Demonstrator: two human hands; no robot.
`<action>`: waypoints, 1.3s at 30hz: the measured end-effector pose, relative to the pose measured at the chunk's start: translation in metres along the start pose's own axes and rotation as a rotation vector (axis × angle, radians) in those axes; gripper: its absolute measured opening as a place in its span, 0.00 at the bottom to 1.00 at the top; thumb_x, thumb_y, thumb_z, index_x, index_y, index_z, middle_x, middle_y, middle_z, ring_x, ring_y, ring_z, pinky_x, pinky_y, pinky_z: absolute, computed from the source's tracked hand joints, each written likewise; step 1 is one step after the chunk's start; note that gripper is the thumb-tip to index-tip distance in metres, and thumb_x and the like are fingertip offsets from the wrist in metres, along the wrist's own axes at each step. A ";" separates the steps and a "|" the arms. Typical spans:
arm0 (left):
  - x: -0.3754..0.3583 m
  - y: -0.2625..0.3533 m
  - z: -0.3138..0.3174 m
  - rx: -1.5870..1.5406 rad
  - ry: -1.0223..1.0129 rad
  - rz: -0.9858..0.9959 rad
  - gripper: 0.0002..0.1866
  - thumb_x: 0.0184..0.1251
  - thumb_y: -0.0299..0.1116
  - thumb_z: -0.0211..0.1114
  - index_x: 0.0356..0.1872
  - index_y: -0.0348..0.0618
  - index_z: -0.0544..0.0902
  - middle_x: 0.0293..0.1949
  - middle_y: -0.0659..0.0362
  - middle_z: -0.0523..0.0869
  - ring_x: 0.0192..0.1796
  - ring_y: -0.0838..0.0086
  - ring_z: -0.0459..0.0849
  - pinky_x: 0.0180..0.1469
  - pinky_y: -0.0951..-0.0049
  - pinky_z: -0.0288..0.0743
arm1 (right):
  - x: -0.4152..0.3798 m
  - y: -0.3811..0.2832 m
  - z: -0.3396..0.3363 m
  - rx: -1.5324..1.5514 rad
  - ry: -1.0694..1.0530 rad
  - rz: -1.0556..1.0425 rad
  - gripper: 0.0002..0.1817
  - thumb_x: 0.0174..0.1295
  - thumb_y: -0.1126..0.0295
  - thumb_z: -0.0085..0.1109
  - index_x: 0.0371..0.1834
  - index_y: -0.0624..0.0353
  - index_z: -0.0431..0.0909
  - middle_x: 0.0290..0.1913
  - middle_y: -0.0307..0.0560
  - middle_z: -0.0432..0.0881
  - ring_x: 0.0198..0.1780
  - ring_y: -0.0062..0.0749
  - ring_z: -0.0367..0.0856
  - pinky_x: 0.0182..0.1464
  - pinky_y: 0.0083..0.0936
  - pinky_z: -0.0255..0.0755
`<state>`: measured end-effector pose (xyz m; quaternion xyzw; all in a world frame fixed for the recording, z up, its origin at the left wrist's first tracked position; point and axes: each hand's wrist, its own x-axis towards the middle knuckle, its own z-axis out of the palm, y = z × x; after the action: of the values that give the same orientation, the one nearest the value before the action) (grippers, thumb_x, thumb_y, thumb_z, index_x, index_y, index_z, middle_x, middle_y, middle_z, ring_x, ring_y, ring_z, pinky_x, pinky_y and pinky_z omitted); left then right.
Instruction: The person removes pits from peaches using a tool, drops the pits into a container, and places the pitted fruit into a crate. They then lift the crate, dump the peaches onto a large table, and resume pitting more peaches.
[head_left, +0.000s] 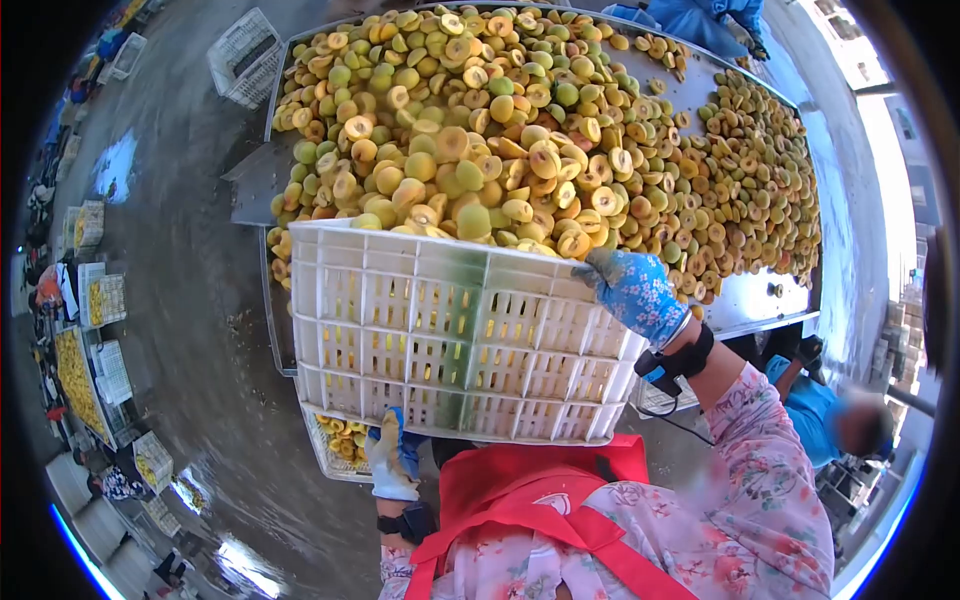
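A white plastic crate [390, 330] with slotted walls is tipped on its side in front of me, its mouth toward the metal table. Halved yellow-green stone fruits [450, 150] lie heaped just past its upper rim, and some yellow shows through the slots. My right hand [635, 290], in a blue flowered glove, is closed over the crate's upper right edge. Down at the lower edge, my left hand [393, 460], in a white and blue glove, grips the crate from below. The fingers of the left hand are partly hidden.
The metal table [680, 90] carries a second heap of fruit halves [750, 180] on the right. A person in blue [825, 415] is at the right, another [700, 20] at the far side. Crates [245, 58] stand on the wet floor [190, 260].
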<state>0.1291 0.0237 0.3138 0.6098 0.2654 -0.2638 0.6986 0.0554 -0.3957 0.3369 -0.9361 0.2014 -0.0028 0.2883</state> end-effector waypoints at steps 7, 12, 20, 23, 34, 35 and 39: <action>-0.012 0.106 0.101 0.399 -0.158 0.170 0.15 0.71 0.39 0.62 0.45 0.34 0.79 0.29 0.53 0.85 0.27 0.67 0.86 0.26 0.68 0.84 | 0.072 0.054 -0.024 0.054 -0.061 0.101 0.20 0.69 0.52 0.51 0.44 0.57 0.82 0.35 0.59 0.84 0.38 0.56 0.82 0.42 0.45 0.76; 0.012 0.160 0.187 0.596 -0.256 0.208 0.13 0.71 0.38 0.58 0.43 0.37 0.78 0.25 0.51 0.83 0.21 0.63 0.85 0.16 0.66 0.79 | 0.116 0.120 -0.023 0.230 -0.072 0.243 0.25 0.69 0.48 0.53 0.50 0.61 0.82 0.42 0.57 0.86 0.45 0.47 0.84 0.51 0.36 0.74; 0.053 0.191 0.300 0.623 -0.470 0.516 0.14 0.66 0.38 0.68 0.43 0.38 0.82 0.30 0.59 0.83 0.28 0.73 0.84 0.31 0.71 0.82 | 0.166 0.201 0.039 0.269 -0.058 0.238 0.27 0.69 0.48 0.51 0.50 0.63 0.81 0.44 0.58 0.86 0.46 0.45 0.84 0.51 0.34 0.73; 0.070 0.131 0.209 0.417 -0.254 1.061 0.15 0.71 0.25 0.59 0.57 0.34 0.76 0.52 0.55 0.82 0.51 0.73 0.81 0.57 0.70 0.77 | 0.177 0.222 0.072 0.248 -0.071 0.107 0.27 0.68 0.47 0.53 0.50 0.62 0.82 0.44 0.57 0.86 0.47 0.44 0.84 0.52 0.33 0.74; 0.142 -0.079 0.060 -0.197 0.004 0.334 0.39 0.69 0.65 0.50 0.74 0.53 0.61 0.72 0.58 0.65 0.71 0.58 0.65 0.71 0.52 0.61 | 0.188 0.212 0.044 0.276 -0.269 0.310 0.24 0.66 0.49 0.57 0.50 0.61 0.80 0.43 0.48 0.86 0.47 0.33 0.84 0.48 0.28 0.76; 0.149 -0.081 0.052 -0.282 0.014 0.256 0.39 0.69 0.66 0.50 0.73 0.53 0.62 0.72 0.58 0.65 0.71 0.58 0.65 0.71 0.52 0.61 | 0.172 0.200 0.017 0.387 -0.192 0.226 0.23 0.67 0.51 0.56 0.51 0.60 0.79 0.43 0.42 0.85 0.45 0.26 0.82 0.46 0.24 0.75; 0.121 -0.061 0.096 -0.388 0.026 0.202 0.37 0.71 0.66 0.46 0.72 0.52 0.64 0.71 0.58 0.67 0.70 0.59 0.67 0.71 0.52 0.61 | 0.086 0.086 -0.058 0.576 -0.279 0.017 0.25 0.68 0.56 0.57 0.58 0.66 0.74 0.49 0.48 0.83 0.54 0.32 0.79 0.59 0.27 0.70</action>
<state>0.1788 -0.0841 0.1980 0.4907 0.2577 -0.1287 0.8223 0.0953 -0.5247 0.3291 -0.8055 0.1585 0.0711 0.5665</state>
